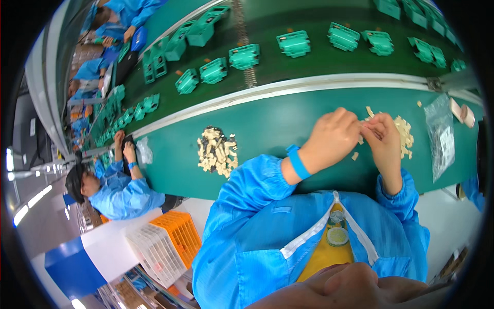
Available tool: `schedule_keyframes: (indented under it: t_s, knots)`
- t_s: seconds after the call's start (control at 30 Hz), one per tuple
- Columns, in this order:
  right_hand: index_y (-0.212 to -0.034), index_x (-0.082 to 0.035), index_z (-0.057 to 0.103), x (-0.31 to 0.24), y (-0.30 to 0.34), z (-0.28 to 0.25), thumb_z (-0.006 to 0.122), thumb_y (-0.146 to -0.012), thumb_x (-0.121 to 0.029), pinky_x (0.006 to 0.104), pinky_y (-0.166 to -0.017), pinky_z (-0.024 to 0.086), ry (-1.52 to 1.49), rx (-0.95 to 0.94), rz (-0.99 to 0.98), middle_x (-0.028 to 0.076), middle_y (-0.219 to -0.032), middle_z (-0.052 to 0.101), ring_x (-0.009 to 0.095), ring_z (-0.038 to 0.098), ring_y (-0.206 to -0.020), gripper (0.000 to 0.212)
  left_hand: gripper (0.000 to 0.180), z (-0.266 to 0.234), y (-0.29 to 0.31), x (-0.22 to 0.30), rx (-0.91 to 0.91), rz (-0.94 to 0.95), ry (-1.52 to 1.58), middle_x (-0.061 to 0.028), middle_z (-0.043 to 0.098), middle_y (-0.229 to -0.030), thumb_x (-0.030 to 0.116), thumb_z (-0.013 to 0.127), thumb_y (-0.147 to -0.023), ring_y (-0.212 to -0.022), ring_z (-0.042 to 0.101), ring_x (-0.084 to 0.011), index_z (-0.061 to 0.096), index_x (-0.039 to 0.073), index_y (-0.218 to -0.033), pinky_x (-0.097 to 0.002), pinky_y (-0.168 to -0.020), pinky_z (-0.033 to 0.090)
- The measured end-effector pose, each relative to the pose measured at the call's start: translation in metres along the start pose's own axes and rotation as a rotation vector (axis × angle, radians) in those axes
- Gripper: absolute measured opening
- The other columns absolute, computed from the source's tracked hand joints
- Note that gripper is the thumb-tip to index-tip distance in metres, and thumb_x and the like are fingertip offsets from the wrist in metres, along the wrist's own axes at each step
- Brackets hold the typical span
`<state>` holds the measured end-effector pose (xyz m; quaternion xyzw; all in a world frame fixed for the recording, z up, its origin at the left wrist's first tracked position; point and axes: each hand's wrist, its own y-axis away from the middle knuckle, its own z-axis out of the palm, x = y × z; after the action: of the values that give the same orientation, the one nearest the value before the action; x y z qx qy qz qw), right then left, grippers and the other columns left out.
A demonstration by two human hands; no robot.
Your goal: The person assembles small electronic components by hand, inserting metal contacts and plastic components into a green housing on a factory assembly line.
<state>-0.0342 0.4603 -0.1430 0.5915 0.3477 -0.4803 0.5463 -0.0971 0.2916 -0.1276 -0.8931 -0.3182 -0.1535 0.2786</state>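
Over the green worktop [278, 123], my left hand [333, 138] and my right hand [383, 135] meet fingertip to fingertip. Both are closed in a pinch; whatever sits between the fingers is too small and too covered to name. Partly behind my right hand spreads a pile of small cream-coloured pieces [405, 138]. A few single pieces, one of them a loose cream piece [355, 156], lie near my fingers. Further left is a second heap of cream pieces [218, 153] mixed with dark bits. A blue band [297, 162] circles my left wrist.
A clear plastic bag [441, 139] with a white label and pale rolls [463, 113] lie at the right. Beyond a metal rail [309, 85], a conveyor [278, 69] carries several green fixtures [293, 44]. At left, a co-worker [121, 190] sits by orange and white crates [177, 234].
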Motion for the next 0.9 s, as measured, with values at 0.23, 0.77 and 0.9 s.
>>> schedule_keyframes:
  t_s: [0.23, 0.77, 0.9]
  knots:
    - [-0.108, -0.001, 0.053, 0.024, 0.001, -0.020, 0.063, -0.095, 0.008, 0.0220, -0.076, 0.053, 0.066, 0.094, -0.039, 0.009, -0.094, 0.069, 0.011, 0.067, -0.085, 0.019, 0.012, 0.030, -0.001, 0.004, -0.067, 0.109, -0.143, -0.0064, 0.056, -0.079, 0.013, 0.068, -0.067, -0.081, 0.057, -0.0228, 0.065, 0.004, -0.075, -0.0312, -0.060, 0.052]
    - [-0.110, -0.002, 0.049, 0.037, -0.008, -0.041, 0.063, -0.096, 0.005, 0.0244, -0.078, 0.054, 0.019, 0.101, -0.024, 0.013, -0.095, 0.070, 0.014, 0.067, -0.085, 0.021, 0.014, 0.043, -0.006, 0.004, -0.018, 0.109, -0.031, -0.0080, 0.059, -0.083, 0.011, 0.072, -0.070, -0.085, 0.057, -0.0228, 0.065, 0.002, -0.078, -0.0306, -0.059, 0.052]
    - [-0.111, -0.002, 0.050, 0.042, -0.010, -0.037, 0.064, -0.097, 0.003, 0.0242, -0.078, 0.053, -0.022, 0.156, -0.011, 0.013, -0.097, 0.071, 0.014, 0.067, -0.087, 0.021, 0.015, 0.051, -0.004, 0.004, -0.023, 0.139, -0.152, -0.0084, 0.059, -0.080, 0.012, 0.071, -0.069, -0.085, 0.056, -0.0219, 0.065, 0.002, -0.077, -0.0291, -0.059, 0.052]
